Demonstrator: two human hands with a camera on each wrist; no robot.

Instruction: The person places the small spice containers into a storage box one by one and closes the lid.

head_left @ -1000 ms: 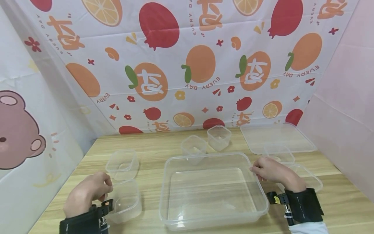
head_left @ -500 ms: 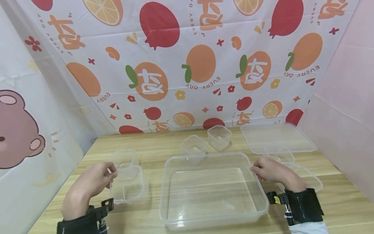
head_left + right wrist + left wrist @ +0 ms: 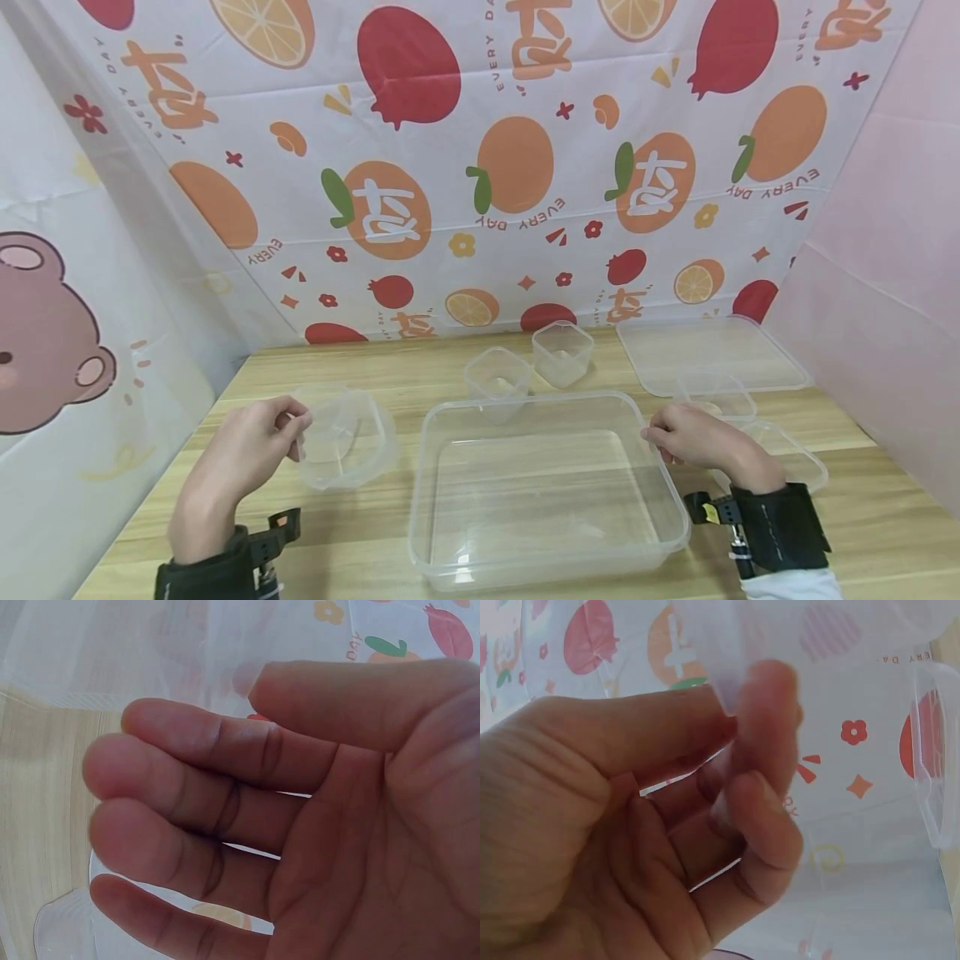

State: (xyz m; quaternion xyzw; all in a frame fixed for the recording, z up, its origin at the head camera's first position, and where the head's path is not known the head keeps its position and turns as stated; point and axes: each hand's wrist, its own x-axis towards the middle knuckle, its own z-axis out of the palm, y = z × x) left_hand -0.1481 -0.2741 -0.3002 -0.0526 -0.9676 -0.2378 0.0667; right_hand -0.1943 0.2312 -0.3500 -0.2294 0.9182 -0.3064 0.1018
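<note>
My left hand (image 3: 251, 446) pinches a clear plastic container (image 3: 367, 454) by its left side. In the left wrist view the thumb and index finger (image 3: 769, 712) meet at the container's translucent edge (image 3: 724, 652). Behind it, partly overlapped, is another clear container (image 3: 318, 390). My right hand (image 3: 693, 435) is at the right rim of a large clear plastic box (image 3: 547, 575), fingertips against or very near it. In the right wrist view that hand's fingers (image 3: 202, 742) are loosely extended, with the thumb apart from them; contact with the box is unclear.
Two small clear cups, one nearer (image 3: 497, 375) and one farther (image 3: 562, 354), stand behind the box. A flat clear lid (image 3: 712, 354) lies at the back right. Clear pieces (image 3: 798, 458) sit beyond the right hand. Printed cloth (image 3: 450, 267) hangs behind the wooden table (image 3: 390, 533).
My left hand has lifted the clear container and moved it away from me and slightly right, turning it on the way. The right hand and the large box have stayed in place.
</note>
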